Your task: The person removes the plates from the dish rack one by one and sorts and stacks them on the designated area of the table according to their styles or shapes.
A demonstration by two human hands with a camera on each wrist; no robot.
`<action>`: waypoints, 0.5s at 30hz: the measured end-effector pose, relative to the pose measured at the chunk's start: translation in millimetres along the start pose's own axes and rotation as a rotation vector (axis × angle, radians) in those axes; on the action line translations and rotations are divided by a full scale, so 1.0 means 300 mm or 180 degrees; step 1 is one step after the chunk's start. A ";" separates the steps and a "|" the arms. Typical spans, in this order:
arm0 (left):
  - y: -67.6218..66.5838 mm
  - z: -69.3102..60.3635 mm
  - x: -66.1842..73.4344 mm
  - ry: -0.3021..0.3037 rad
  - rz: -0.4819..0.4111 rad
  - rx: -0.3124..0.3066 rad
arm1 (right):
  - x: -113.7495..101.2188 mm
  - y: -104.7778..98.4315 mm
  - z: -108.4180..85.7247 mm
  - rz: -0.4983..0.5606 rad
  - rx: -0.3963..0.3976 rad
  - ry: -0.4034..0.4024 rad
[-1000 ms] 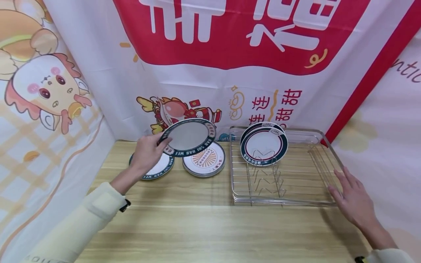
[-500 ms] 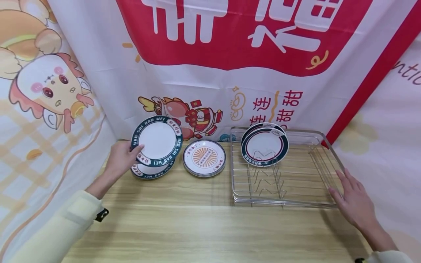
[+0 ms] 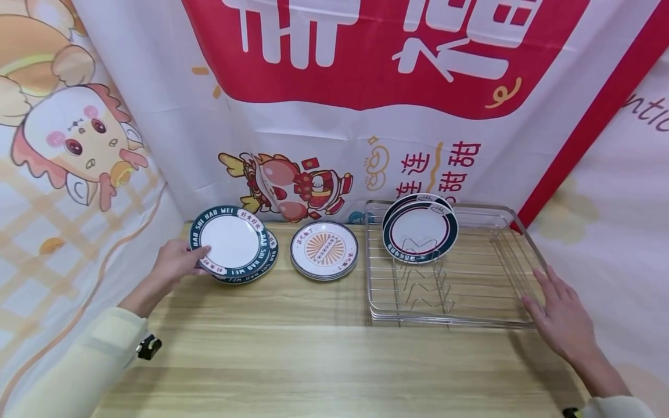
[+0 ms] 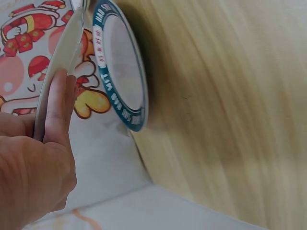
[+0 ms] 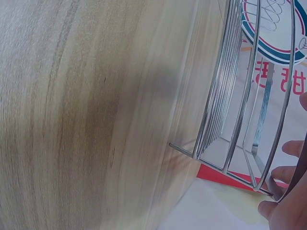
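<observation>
My left hand (image 3: pixel 175 262) pinches the rim of a green-bordered white plate (image 3: pixel 230 242) between thumb and fingers, over another green-bordered plate (image 3: pixel 270 261) at the table's left. In the left wrist view the held plate (image 4: pixel 63 52) is seen edge-on, with a gap between it and the plate (image 4: pixel 125 67) on the table. My right hand (image 3: pixel 567 319) rests on the right end of the wire rack (image 3: pixel 449 318), fingers extended. Two dark-rimmed plates (image 3: pixel 420 232) lean in the rack's left part. In the right wrist view, fingers touch the rack (image 5: pixel 235 129).
Between the left plates and the rack sits a stack of white plates (image 3: pixel 324 251) with an orange sunburst. Printed cloth (image 3: pixel 324 122) hangs behind and at both sides. The wooden table (image 3: pixel 324 360) spreads out in front.
My left hand has carried its plate left and down, from above the sunburst stack to over the left plate. The right hand stays on the rack.
</observation>
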State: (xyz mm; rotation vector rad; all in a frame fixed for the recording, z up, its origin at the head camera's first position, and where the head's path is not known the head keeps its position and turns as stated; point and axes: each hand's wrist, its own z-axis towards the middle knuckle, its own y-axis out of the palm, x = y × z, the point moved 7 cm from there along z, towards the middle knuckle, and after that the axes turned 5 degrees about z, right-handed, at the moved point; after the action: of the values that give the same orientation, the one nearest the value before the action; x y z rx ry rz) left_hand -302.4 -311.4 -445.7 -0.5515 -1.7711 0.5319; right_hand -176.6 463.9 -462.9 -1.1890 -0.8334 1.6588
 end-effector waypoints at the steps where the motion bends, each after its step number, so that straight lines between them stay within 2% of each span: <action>1: 0.003 0.001 -0.009 -0.0026 -0.0041 -0.0033 | 0.000 -0.002 0.000 -0.0004 0.0002 0.0006; 11: 0.027 0.012 -0.088 -0.0203 -0.0360 -0.0270 | -0.007 -0.004 0.000 -0.0018 -0.0039 0.0038; 15: 0.044 0.027 -0.120 -0.0246 -0.0605 -0.0410 | -0.005 -0.002 0.000 -0.0037 -0.0054 0.0034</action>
State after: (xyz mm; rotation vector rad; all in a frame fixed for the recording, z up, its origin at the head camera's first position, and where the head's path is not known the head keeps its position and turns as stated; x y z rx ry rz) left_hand -300.4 -323.7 -482.8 -0.4501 -1.9176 0.3121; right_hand -176.2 462.7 -461.9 -1.2017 -0.8478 1.6374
